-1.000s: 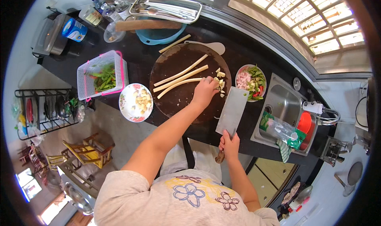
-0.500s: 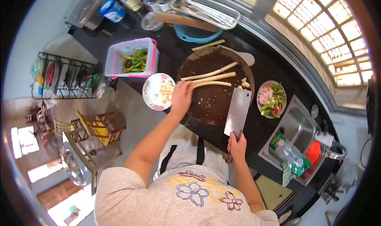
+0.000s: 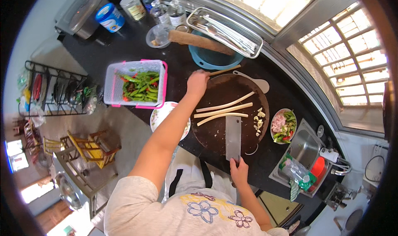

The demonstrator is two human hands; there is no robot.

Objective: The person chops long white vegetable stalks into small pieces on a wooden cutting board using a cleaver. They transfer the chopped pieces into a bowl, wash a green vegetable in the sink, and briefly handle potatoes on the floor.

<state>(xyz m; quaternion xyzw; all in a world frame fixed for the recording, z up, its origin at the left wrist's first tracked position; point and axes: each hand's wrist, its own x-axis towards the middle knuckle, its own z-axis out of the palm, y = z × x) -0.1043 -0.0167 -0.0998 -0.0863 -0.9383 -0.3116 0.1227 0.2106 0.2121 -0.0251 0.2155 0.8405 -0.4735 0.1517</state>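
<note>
My right hand (image 3: 239, 172) is closed round the handle of a cleaver (image 3: 233, 138), whose broad blade lies over the near part of the round, dark chopping board (image 3: 207, 138). Beyond the board's far left edge, my left hand (image 3: 197, 83) has its fingers closed on the near end of a pale, slender stalk (image 3: 226, 70). Three more pale stalks (image 3: 224, 110) lie side by side across the board. Small chopped pale pieces (image 3: 259, 122) are scattered on its right side. My left forearm partly covers a white flowered plate (image 3: 159, 113).
A pink-rimmed plastic box (image 3: 111, 84) of green and red peppers stands at left. Rightward are a bowl of meat and cut peppers (image 3: 283, 126) and a sink (image 3: 309, 130). Behind are a blue basin (image 3: 199, 61), a wooden pestle-like rod (image 3: 201, 42) and a utensil rack (image 3: 226, 32).
My left hand has left the stalks on the board and reached away to the one beyond it. The cleaver has shifted left, away from the chopped pieces. The view has shifted too.
</note>
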